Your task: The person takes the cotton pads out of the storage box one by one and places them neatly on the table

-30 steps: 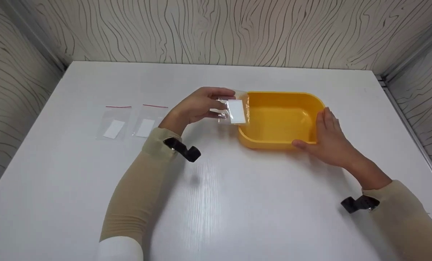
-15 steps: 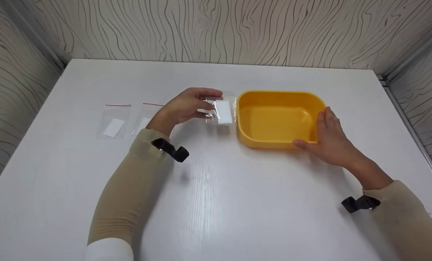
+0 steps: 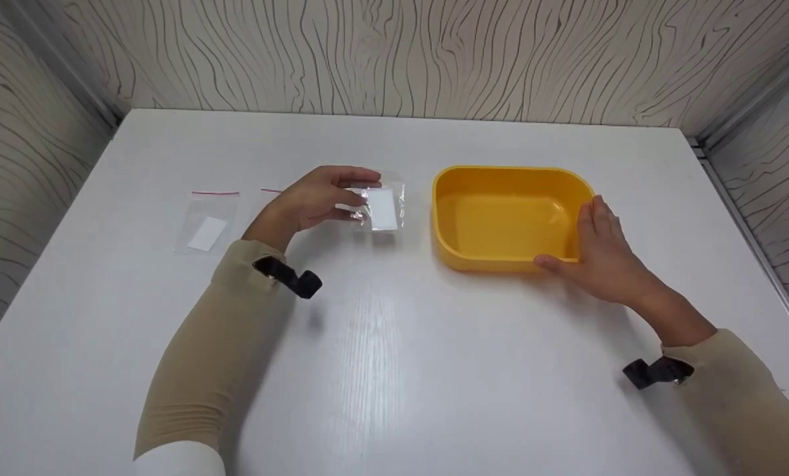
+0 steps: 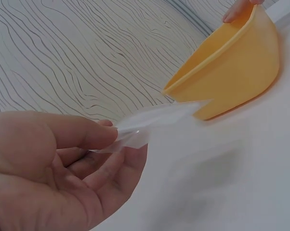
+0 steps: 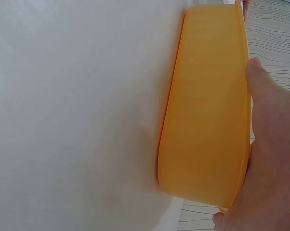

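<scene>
My left hand (image 3: 321, 198) pinches a clear zip bag (image 4: 159, 115) between thumb and fingers, just above the table. Inside that bag shows a white rectangular piece (image 3: 382, 209). To its right, a gap apart, a yellow container (image 3: 500, 225) stands upright on the table, with nothing visible in it. My right hand (image 3: 609, 261) holds the container's near right corner, its thumb (image 5: 260, 79) on the front rim and its fingers at the right end. Left of my left hand lies another zip bag (image 3: 207, 225) with a red strip and a white piece inside.
A third zip bag is mostly hidden by my left hand and forearm; its red strip (image 3: 272, 191) shows. All this is on a white table (image 3: 394, 370). Patterned panels (image 3: 394, 59) stand behind it and at both sides.
My left hand has moved left with its bag, from over the container's left rim to a spot beside it. My right hand and the container have stayed put.
</scene>
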A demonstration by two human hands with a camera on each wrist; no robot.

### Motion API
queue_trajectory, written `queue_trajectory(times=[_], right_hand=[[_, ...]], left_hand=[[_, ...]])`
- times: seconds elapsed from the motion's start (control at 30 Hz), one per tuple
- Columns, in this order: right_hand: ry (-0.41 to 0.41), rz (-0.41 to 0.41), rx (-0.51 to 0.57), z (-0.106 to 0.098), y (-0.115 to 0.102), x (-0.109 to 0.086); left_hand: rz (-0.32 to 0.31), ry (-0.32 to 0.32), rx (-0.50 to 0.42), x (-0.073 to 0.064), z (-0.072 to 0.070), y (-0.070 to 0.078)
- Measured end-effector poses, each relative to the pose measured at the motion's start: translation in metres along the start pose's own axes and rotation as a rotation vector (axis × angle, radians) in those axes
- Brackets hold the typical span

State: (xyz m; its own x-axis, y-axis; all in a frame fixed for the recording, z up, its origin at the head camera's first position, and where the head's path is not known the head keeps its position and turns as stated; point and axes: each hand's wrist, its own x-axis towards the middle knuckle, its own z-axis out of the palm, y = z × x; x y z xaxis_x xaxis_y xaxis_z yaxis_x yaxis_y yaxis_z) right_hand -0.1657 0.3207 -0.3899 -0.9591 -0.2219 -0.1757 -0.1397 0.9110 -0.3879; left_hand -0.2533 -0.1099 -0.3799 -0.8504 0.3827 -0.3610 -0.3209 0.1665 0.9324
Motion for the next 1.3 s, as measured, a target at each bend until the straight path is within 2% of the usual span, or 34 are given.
queue_trajectory(times=[0.3,0.37,0.77,1.07,1.3], right_hand=[[0.001,-0.009,-0.001,0.000,0.001,0.000],[-0.001,-0.009,-0.003,0.000,0.001,0.000],[-0.002,0.002,0.006,-0.001,0.000,-0.001],[-0.004,0.007,0.006,-0.001,-0.001,-0.002],[0.001,-0.007,-0.008,-0.001,-0.002,-0.002]], left_hand=[[-0.014,0.012,-0.041,-0.008,-0.018,-0.010],[-0.019,0.017,-0.027,-0.009,-0.020,-0.011],[-0.005,0.020,0.013,-0.012,-0.027,-0.019],[-0.044,0.013,0.042,-0.012,-0.035,-0.025],[-0.046,0.014,0.097,-0.014,-0.037,-0.029]])
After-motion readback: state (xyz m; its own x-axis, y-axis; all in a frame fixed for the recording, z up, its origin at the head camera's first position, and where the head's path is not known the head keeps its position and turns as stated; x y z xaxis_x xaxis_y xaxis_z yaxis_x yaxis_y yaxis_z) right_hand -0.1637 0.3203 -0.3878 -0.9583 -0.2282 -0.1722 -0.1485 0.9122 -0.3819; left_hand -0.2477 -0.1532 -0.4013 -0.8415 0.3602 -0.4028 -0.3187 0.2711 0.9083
